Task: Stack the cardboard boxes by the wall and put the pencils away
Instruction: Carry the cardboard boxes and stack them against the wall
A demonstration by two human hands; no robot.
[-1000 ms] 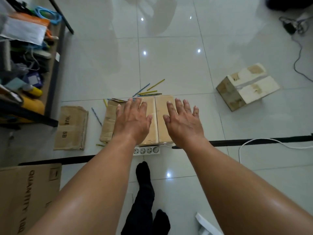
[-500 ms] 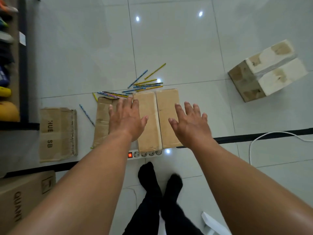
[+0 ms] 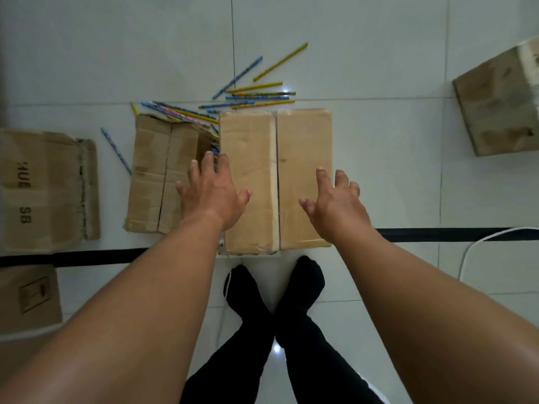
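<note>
Item 1: sealed cardboard box [image 3: 275, 179], lying on the white tiled floor [image 3: 379, 68] directly ahead of the person's two black-socked feet [image 3: 274, 290]. A taped seam runs down the middle of its top; its near edge overlaps a black strip [image 3: 437, 234] running across the floor.

Item 2: left hand [image 3: 211, 193], palm down, fingers [image 3: 207, 163] spread, over the left edge of the sealed box and the neighbouring flattened box [image 3: 157, 176]. Whether it touches cardboard cannot be told.

Item 3: right hand [image 3: 335, 204], palm down, fingers spread, over the right half of the sealed box near its right edge (nothing gripped by either hand).

Item 4: flattened box, creased, lying just beside the sealed box on its left.

Item 5: pencils [image 3: 256, 94], yellow and blue, scattered on the floor along the far edges of both boxes; some lie in the gap between the two boxes, and one blue pencil [image 3: 116, 151] lies apart to the left of the flattened box.

Item 6: printed carton [image 3: 43, 191], at the left edge, well apart from the sealed box.

Item 7: further carton [image 3: 27, 298], lower left, partly out of view.

Item 8: worn box [image 3: 498, 103], upper right, tilted, partly cut off.

Item 9: white cable [image 3: 478, 243], curving at right.
</note>
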